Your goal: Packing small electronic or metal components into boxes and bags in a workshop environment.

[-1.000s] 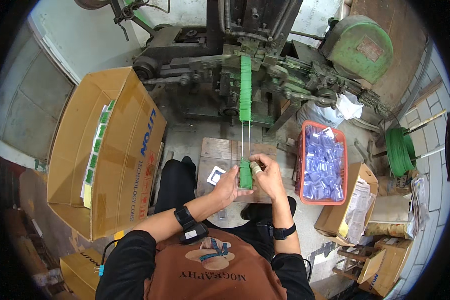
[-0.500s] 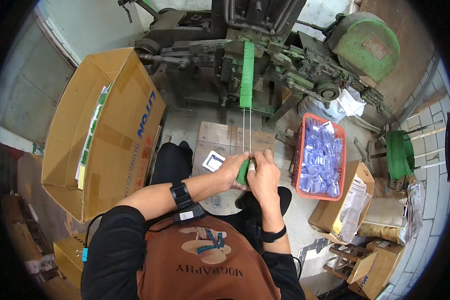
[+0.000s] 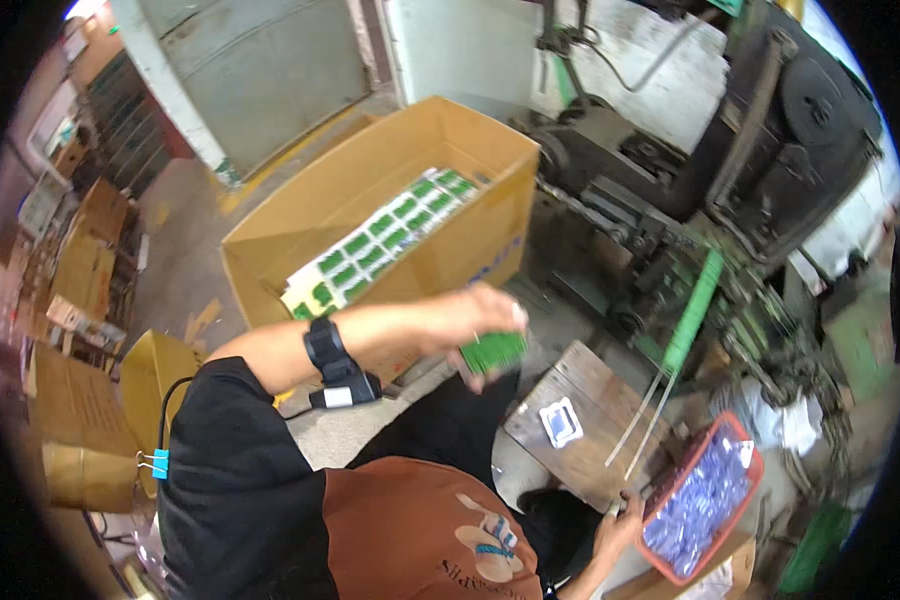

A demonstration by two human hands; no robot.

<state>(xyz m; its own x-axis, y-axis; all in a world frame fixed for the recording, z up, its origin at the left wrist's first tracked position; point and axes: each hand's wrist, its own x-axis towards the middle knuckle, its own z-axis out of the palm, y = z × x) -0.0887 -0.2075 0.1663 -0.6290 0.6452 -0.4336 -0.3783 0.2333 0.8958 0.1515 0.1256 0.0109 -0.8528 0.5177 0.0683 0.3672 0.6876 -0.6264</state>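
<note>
My left hand [image 3: 475, 325] is raised near the open cardboard box and gripping a stack of thin green pieces [image 3: 494, 351]. Low at the right, my right hand [image 3: 618, 528] is by the corner of a wooden board [image 3: 580, 400], close to the red basket. Its fingers are curled together; whatever they may hold is too small to make out. From the machine come two thin metal rods [image 3: 635, 425], with a long row of similar green pieces [image 3: 692, 315] on their upper part. A small white square frame [image 3: 560, 422] lies on the board.
The large cardboard box [image 3: 490, 235] at the left holds white sheets with rows of green bundles [image 3: 380, 240]. A dark, greasy machine [image 3: 660, 200] stands at the back right. The red basket [image 3: 755, 480] is full of clear bluish plastic pieces [image 3: 705, 505].
My view has swung left. My left hand has left the rod ends and lifted the green stack toward the box. My right hand has let go of the stack and moved away from it.
</note>
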